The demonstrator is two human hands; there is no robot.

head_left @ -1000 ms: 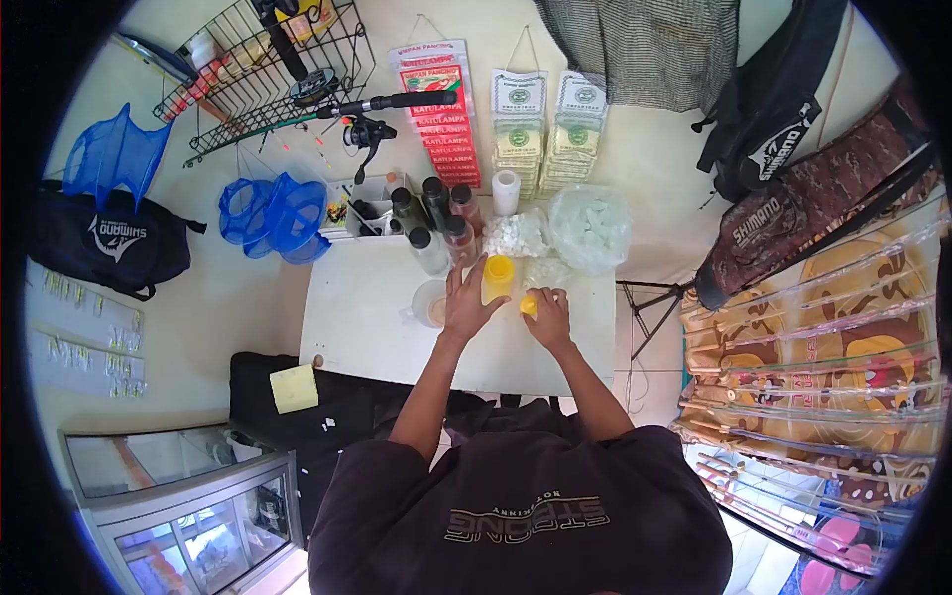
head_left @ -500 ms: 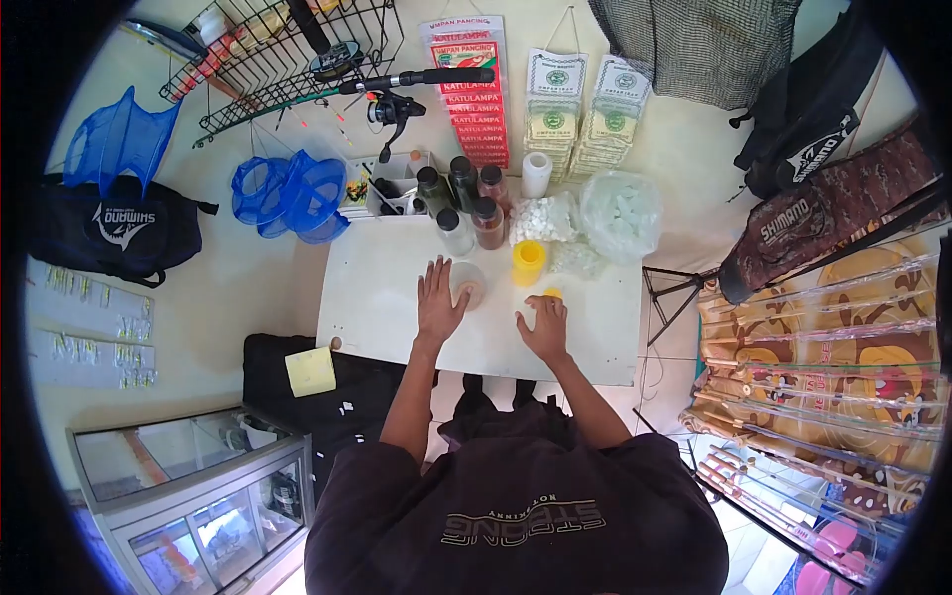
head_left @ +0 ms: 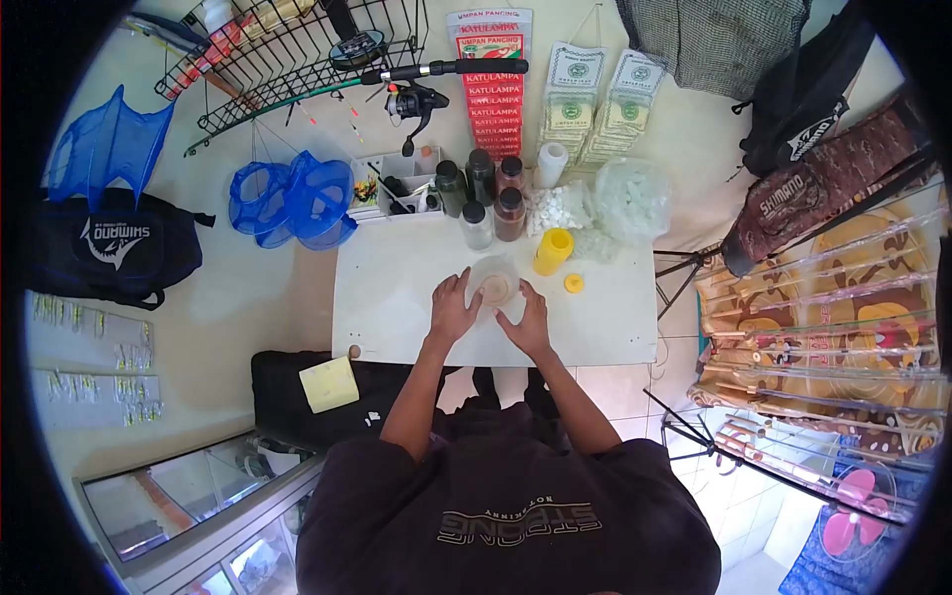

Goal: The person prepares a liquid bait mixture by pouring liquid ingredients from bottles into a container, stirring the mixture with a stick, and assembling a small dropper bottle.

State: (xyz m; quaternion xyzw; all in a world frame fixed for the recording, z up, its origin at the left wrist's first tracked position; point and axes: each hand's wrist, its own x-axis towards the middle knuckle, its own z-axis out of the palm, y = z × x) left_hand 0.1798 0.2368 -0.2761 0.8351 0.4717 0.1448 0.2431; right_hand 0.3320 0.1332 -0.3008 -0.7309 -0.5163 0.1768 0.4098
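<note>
A clear plastic bowl [head_left: 495, 282], with something pale brown in its bottom, rests on the white table between my two hands. My left hand [head_left: 454, 307] curls against the bowl's left side, fingers along the wall and thumb by the near rim. Close by the right side is my right hand [head_left: 529, 319], its fingers and thumb spread apart; whether it touches the bowl I cannot tell. Beyond it stands an open yellow container [head_left: 553, 251]. A small yellow lid [head_left: 574, 284] lies on the table to the right.
Dark-capped bottles [head_left: 510, 214], a white bottle [head_left: 550, 164] and plastic bags of white pieces [head_left: 557, 210] stand along the table's [head_left: 397, 307] back. Behind them is a divided white tray [head_left: 407, 174]. A fishing rod with reel [head_left: 415, 102] hangs above.
My right hand has left the yellow lid and come over to the bowl's right side. My left hand's fingers have curled in around the bowl. The view has shifted slightly.
</note>
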